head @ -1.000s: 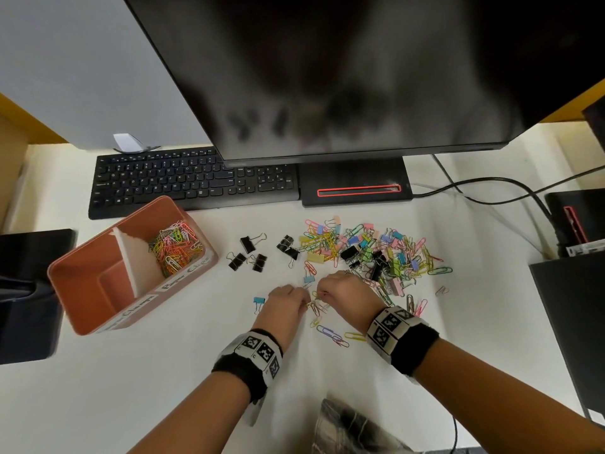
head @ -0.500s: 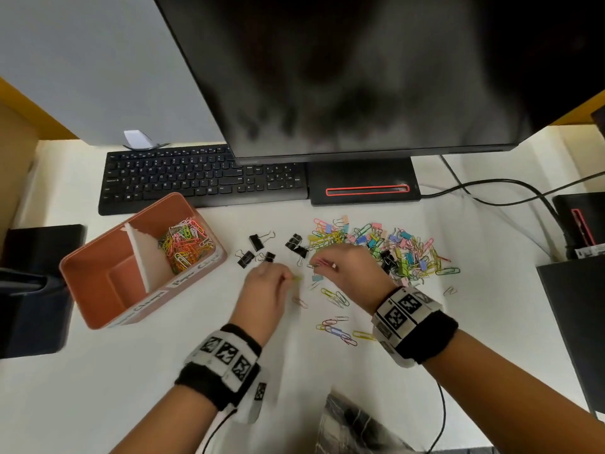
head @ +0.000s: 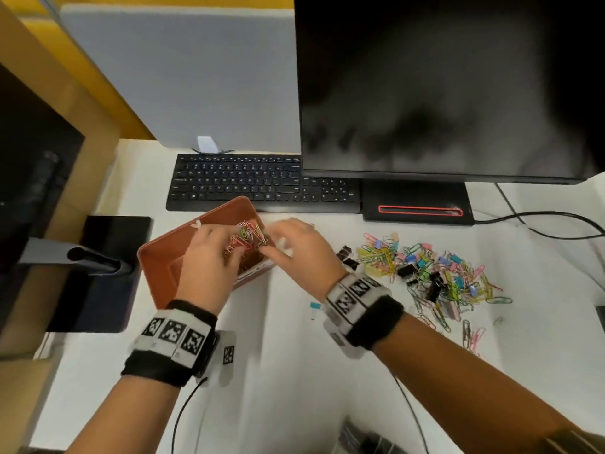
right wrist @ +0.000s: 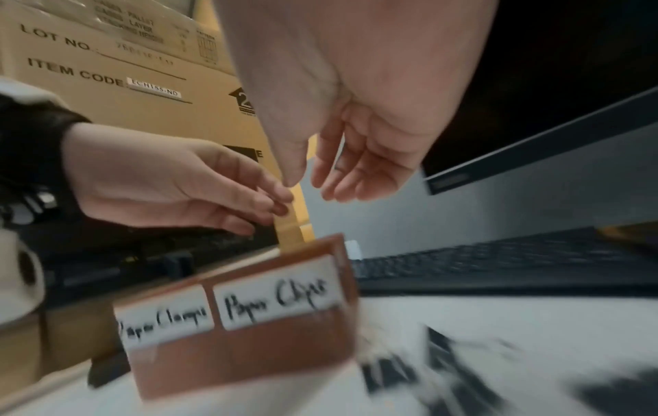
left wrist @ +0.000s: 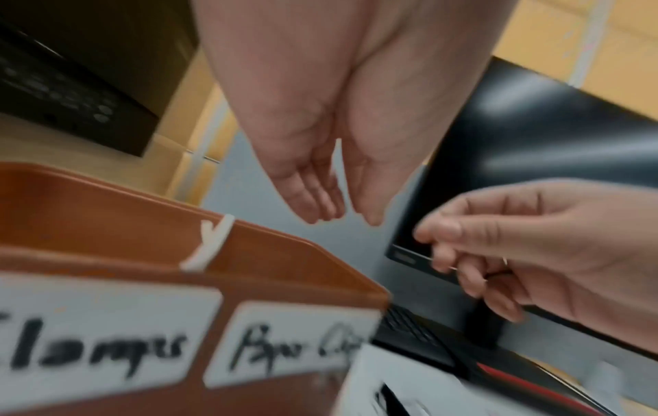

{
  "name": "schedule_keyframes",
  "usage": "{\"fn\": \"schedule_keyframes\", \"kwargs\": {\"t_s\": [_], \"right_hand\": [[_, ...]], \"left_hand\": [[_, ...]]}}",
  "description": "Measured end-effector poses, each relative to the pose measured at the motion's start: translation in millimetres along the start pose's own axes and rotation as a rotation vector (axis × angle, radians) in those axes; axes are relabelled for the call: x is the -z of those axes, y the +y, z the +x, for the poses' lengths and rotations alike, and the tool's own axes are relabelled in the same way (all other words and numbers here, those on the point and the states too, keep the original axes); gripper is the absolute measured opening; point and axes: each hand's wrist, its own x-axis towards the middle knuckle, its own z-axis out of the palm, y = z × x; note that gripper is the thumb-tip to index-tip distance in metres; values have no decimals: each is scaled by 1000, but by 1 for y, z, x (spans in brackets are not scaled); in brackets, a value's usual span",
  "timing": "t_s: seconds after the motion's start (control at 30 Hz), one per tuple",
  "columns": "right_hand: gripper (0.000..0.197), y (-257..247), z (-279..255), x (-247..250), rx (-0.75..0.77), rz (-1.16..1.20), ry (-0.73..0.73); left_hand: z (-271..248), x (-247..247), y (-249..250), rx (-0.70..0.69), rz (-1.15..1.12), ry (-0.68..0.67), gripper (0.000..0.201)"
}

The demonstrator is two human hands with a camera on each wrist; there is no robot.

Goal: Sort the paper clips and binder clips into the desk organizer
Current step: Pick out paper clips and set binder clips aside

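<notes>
Right now both my hands hang over the terracotta desk organizer [head: 157, 253], which sits on the white desk [head: 278, 371] in front of the keyboard [head: 235, 181]. My left hand [head: 206, 263] is above the organizer's right-hand compartment, fingers extended downward and loosely parted, with nothing in them that I can see from the left wrist view. My right hand [head: 298, 250] is just beside it, over the organizer's right edge; from its own wrist view the fingers look relaxed and slack, while the left wrist view shows them somewhat curled with what may be a thin wire near them, so I cannot tell whether it holds a clip. A tangle of coloured paper clips [head: 247, 237] lies in the compartment under my fingertips, the one whose front label reads "Paper Clips" [right wrist: 277, 301]; the neighbouring label [right wrist: 162, 321] seems to read "Paper Clamps", though it is blurred. A white divider [left wrist: 210, 245] splits the organizer between the two. Off to my right on the desk lies the unsorted heap of paper clips and binder clips [head: 435, 276], well apart from the organizer, with two black binder clips [head: 345, 257] closer to my right wrist and a small blue one [head: 315, 308] just beside the wristband. The dark monitor [head: 442, 86] stands behind everything.
</notes>
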Motion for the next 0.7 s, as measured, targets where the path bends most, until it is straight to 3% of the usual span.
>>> {"fn": "schedule_keyframes", "kwargs": {"t_s": [0.07,0.17,0.27,0.37,0.53,0.7], "right_hand": [[17,38,-32,18,-95,-44,25],[10,100,-80,37,-295,-159,14],[16,131,-95,42,-387,-208,18],[31,139,-84,37,-402,-231,-4],[17,140,-66,30,-444,-177,3],[21,138,-76,48,-378,-72,-20]], "left_hand": [[-17,-14,11,-142,-97,-79,19],[-42,-60,24,-248,-134,-347,19],[-56,-110,36,-339,-96,-538,26],[-58,-142,48,-392,21,-601,30],[-48,-163,51,-375,175,-651,25],[-44,-168,53,-340,214,-672,16]]}}
